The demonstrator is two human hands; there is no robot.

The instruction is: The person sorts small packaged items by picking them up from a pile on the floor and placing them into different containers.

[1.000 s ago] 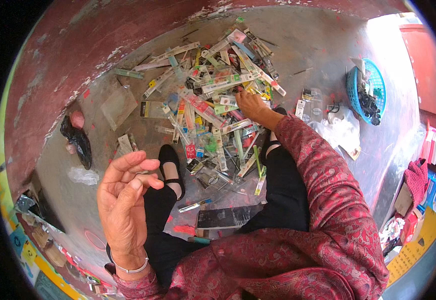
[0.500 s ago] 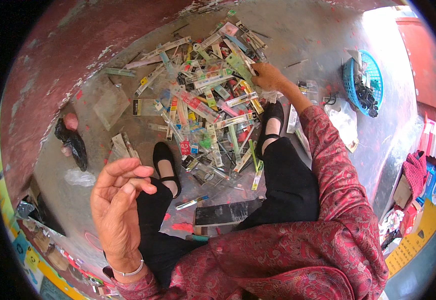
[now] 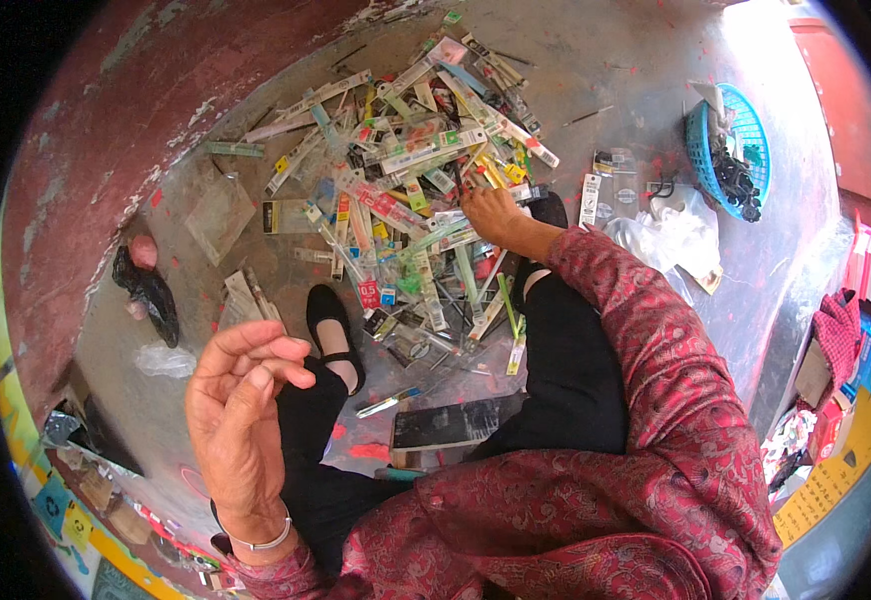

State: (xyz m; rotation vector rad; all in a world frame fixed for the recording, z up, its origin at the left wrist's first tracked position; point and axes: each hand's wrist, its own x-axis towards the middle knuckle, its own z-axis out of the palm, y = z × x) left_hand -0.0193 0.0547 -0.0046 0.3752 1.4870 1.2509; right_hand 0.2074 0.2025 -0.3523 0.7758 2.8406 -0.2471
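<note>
A heap of slim clear packets, plastic sleeves and pen-like sticks [image 3: 426, 150] covers the floor in front of my feet. My right hand [image 3: 496, 215] reaches into its right side, fingers bent down and closed together. A thin dark stick [image 3: 459, 178] shows at its fingertips; what exactly the fingers grip is partly hidden. A long white packet with a red end [image 3: 531, 140] lies just beyond that hand. My left hand [image 3: 241, 410] is raised over my left knee, palm turned inward, fingers loosely curled and apart from the thumb, nothing in it.
A blue plastic basket [image 3: 698, 150] with black pieces stands at the right, near a white plastic bag [image 3: 671, 235]. A dark flat slab [image 3: 456, 422] lies between my legs. Black and pink bags [image 3: 151, 285] lie at the left by the red wall [image 3: 106, 130].
My right hand has moved left and nearer from the heap's far right side, leaving a white packet there. My left hand has stayed nearly still.
</note>
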